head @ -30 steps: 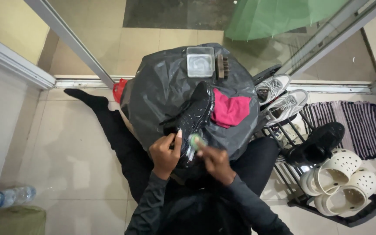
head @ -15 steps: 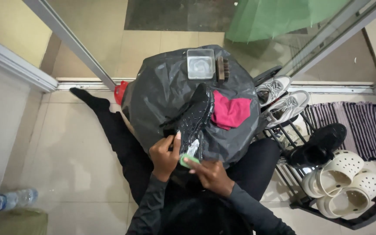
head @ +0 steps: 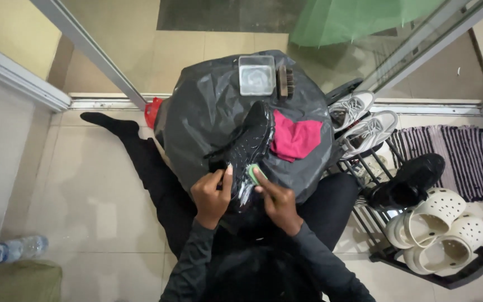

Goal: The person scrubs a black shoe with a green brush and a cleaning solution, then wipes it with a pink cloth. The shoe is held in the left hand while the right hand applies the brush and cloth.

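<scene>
Currently the black shoe [head: 247,148] lies on a black plastic bag [head: 197,117] spread over the person's lap — long axis running from the hands up and slightly right, toe away. Left hand [head: 212,196] is clenched on the heel end; right hand [head: 278,201] grasps a green sponge [head: 254,173] pressed against the shoe's right side. Beyond: red cloth [head: 297,138], clear container [head: 256,75], brush [head: 284,82] — tiled floor [head: 85,207], shoe rack [head: 420,223] at right.

Beige tiled floor [head: 85,201], glass sliding door [head: 208,50], striped mat [head: 465,156], shoe rack [head: 420,263] at right.
</scene>
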